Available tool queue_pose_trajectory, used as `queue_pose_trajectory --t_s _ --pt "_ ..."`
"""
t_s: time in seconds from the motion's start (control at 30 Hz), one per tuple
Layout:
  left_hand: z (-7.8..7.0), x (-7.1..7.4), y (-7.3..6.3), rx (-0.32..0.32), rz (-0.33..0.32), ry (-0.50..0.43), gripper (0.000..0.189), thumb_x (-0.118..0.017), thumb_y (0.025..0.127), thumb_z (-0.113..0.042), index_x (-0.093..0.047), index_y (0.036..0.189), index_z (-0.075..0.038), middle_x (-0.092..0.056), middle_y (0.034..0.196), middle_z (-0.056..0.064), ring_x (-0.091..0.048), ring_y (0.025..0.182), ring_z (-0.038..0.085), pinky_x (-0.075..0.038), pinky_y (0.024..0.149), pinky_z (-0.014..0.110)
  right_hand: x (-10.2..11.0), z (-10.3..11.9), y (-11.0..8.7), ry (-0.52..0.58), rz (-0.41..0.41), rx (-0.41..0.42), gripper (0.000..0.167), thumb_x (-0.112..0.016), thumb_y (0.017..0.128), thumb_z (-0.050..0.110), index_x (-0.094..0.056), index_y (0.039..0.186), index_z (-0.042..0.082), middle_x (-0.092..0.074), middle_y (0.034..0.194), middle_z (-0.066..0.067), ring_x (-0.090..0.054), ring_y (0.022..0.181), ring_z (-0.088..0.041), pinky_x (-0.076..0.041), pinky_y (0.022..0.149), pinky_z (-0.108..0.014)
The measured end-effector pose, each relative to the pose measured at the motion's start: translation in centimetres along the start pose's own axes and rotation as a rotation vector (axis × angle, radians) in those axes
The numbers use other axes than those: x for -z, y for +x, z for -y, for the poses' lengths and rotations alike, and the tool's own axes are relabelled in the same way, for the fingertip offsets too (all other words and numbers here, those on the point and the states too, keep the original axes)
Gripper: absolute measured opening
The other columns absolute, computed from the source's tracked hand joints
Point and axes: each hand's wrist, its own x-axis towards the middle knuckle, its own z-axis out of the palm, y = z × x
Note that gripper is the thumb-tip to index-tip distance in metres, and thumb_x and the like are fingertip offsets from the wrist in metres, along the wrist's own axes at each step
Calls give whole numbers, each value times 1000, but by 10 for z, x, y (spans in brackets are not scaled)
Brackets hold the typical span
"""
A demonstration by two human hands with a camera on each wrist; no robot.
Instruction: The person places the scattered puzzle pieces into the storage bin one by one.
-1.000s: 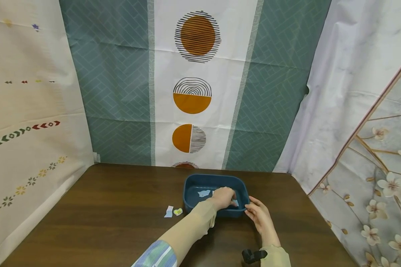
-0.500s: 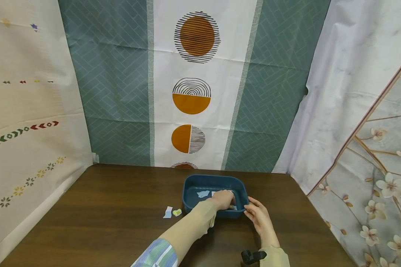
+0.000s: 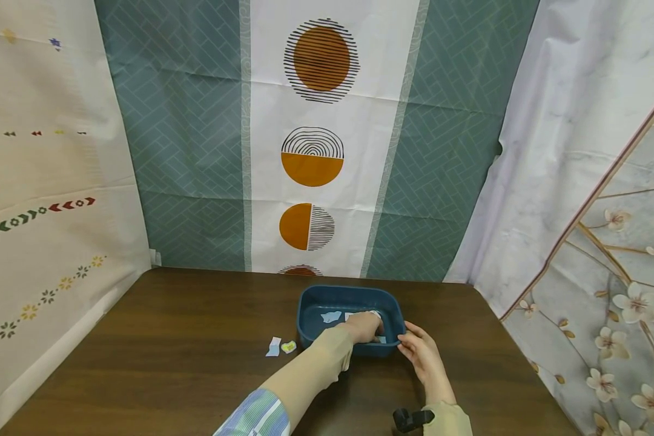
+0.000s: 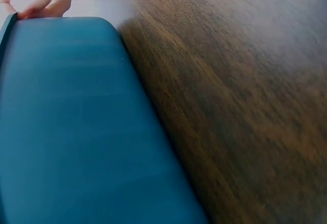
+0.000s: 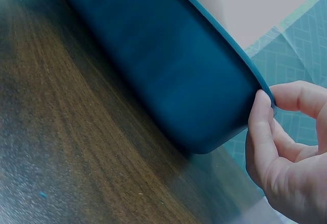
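Note:
A dark blue rectangular bin (image 3: 318, 290) stands on the brown table. My left hand (image 3: 364, 327) reaches down into its right part from above, its fingertips mostly hidden. Close to those fingers lies a light blue scrap (image 3: 382, 340); whether they grip it is not visible. My right hand (image 3: 422, 354) pinches the bin's near right corner at the rim, thumb and fingers plainly on it in the right wrist view. Another light blue paper scrap (image 3: 331, 317) lies on the bin floor, and a whitish piece (image 3: 348, 315) shows beside the left hand.
Left of the bin, on the table (image 3: 196, 351), lie a white and light blue paper scrap (image 3: 274, 346) and a small yellow-green and white piece (image 3: 289, 347). A patterned curtain (image 3: 191, 151) hangs behind the table, with pale cloths on both sides.
My left hand has dipped slightly lower in the bin, and the light blue scrap by its fingers sits nearer the front wall. The right hand keeps its hold on the rim.

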Motion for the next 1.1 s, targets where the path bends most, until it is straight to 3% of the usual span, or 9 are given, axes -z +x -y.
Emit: queue_pose_trajectory --t_s 0.2,0.47,0.7,1.1 --pt "2 0 -2 21 16 -15 18 -68 92 -22 -74 108 -17 -72 99 -7 -65 88 8 -54 86 27 -1 -1 0 2 2 -2 54 -52 93 -2 -34 143 -9 -57 80 8 -56 69 -3 -52 70 -16" --pt "0 12 -9 -41 20 39 20 -65 94 -27 -74 110 -17 -72 101 -6 -66 91 8 -53 85 25 -3 2 -3 18 -5 -8 54 -51 92 -4 -33 143 -10 -57 80 7 -56 68 -2 -52 69 -16" --pt "-4 23 -17 -42 17 56 25 -61 96 -31 -71 115 -18 -71 108 -5 -66 102 12 -52 91 27 -1 1 -2 5 19 -2 55 -51 94 -1 -32 144 -9 -58 81 8 -56 70 -2 -52 71 -15" --pt "12 33 -36 -36 -161 40 32 -61 97 -34 -67 125 -19 -68 122 -3 -65 110 15 -53 91 31 -1 2 -1 18 -5 -8 55 -51 91 -4 -32 143 -11 -56 77 8 -55 68 -2 -52 70 -15"
